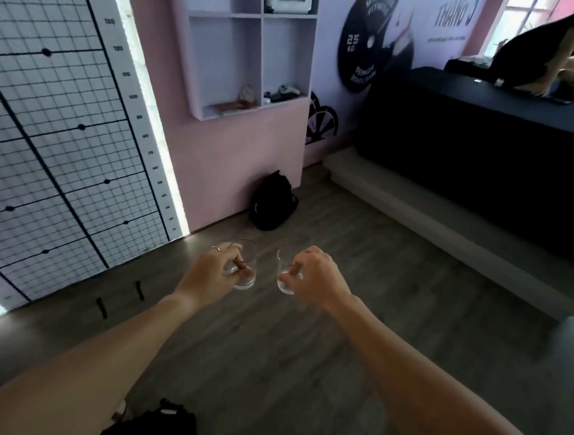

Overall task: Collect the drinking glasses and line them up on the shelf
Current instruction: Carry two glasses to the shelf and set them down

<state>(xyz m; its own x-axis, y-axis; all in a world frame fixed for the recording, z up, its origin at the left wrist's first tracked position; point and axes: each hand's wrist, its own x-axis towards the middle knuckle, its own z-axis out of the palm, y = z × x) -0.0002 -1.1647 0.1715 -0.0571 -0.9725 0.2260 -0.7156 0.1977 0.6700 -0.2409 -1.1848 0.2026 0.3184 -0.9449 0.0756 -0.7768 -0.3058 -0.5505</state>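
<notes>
Head view looks down along two bare forearms stretched out over a grey wood-plank floor (302, 356). The left hand (214, 270) grips a short clear drinking glass (245, 275) with its fingers curled over the rim and into the cup; a thin ring sits on one finger. The right hand (315, 276) holds a second short clear drinking glass (285, 280) the same way, fingers hooked over its rim. Both glasses hang upright in the air, near each other but apart. Ahead on the pink wall hangs a white open cubby shelf (254, 53) with small items in its lower compartments. A black backpack (273, 202) leans against the wall below it, and a black-draped counter (489, 157) stands to the right.
</notes>
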